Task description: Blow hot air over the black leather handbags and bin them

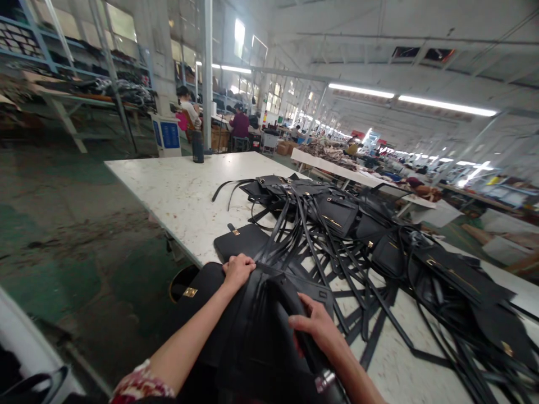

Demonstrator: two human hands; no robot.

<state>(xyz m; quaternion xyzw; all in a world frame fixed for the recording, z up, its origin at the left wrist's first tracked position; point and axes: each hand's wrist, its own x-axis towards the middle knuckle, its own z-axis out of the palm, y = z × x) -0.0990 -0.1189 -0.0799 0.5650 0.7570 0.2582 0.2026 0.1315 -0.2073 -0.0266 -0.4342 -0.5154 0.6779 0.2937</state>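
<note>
A black leather bag piece (252, 331) with a gold clasp lies at the near edge of the white table (181, 191). My left hand (239, 270) rests on its upper edge, fingers curled and pressed down on the leather. To the right, my right hand (314, 325) is wrapped round a thick black curved part (290, 297) of the bag, thumb on top. Another black flap (240, 242) with a gold clasp lies just beyond my left hand. Long black straps (332, 252) spread over the table to the right.
More black bags (337, 213) are heaped across the table's middle and right. A dark bottle (197, 147) stands at the far edge. Two seated people work beyond it, one in a purple top (240, 123). A blue and white cabinet (167, 134) stands on the floor.
</note>
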